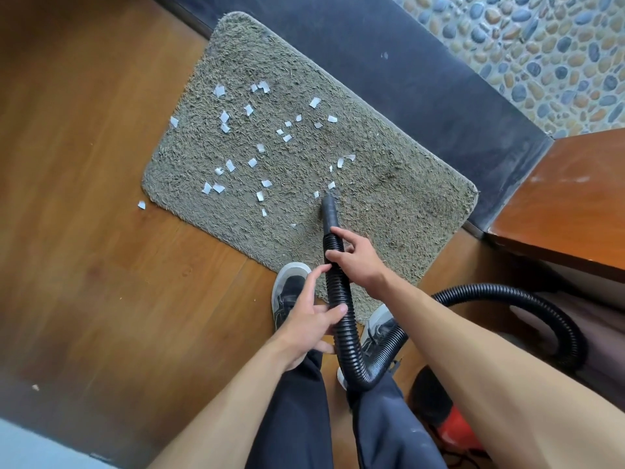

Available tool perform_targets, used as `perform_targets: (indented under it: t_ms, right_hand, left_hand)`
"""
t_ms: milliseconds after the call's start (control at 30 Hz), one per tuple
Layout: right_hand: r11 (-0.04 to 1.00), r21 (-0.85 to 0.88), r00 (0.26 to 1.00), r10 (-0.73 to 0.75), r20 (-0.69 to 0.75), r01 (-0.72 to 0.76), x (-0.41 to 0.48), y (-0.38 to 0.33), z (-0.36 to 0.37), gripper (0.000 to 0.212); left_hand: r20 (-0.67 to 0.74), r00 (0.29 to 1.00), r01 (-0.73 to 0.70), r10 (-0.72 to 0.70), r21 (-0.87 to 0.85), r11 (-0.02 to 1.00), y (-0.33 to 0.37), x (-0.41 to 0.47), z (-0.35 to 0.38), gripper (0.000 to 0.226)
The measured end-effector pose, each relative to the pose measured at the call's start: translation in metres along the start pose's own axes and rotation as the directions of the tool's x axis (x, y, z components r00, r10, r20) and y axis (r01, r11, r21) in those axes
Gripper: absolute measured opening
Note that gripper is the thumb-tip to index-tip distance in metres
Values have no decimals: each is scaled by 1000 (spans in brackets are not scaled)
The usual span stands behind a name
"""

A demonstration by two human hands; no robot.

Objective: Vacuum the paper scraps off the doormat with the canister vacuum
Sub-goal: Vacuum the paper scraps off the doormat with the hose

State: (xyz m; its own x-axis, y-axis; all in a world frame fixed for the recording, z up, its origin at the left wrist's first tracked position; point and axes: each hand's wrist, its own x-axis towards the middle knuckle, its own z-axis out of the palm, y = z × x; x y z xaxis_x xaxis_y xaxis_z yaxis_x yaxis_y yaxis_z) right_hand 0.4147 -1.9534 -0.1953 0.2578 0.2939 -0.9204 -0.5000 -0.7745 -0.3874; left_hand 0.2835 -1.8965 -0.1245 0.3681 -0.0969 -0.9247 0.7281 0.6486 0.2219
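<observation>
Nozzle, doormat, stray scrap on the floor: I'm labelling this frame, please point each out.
nozzle [328, 211], head view, its smooth black tube.
doormat [389, 204], head view, bare pile right of nozzle.
stray scrap [141, 205], head view, its centre.

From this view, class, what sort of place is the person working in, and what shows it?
Probably a home entrance: a shaggy doormat on a wood-plank floor, beside a dark sill with pebble paving beyond.
</observation>
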Motion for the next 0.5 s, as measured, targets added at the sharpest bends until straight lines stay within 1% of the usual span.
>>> perform_targets:
  t_ms: [100,267,433,500]
  right_hand:
    - [999,-45,1000,-15,25,16,1,-3,5,59]
    - [987,-150,998,-67,-16,64,12,-5,16,61]
    - [985,-137,994,-108,-27,103,12,-3,12,63]
    - [992,-98,995,-88,-38,84,13,-3,5,60]
  left_hand:
    - [-18,1000,-1,1,-24,1000,-2,-1,-4,66]
    - [-37,999,-8,6,-60,998,-4,1,-12,66]
    - [-26,1000,-12,11,-64,998,-2,2,-8,66]
    - [-16,1000,-13,13,-47,999,2,5,-5,67]
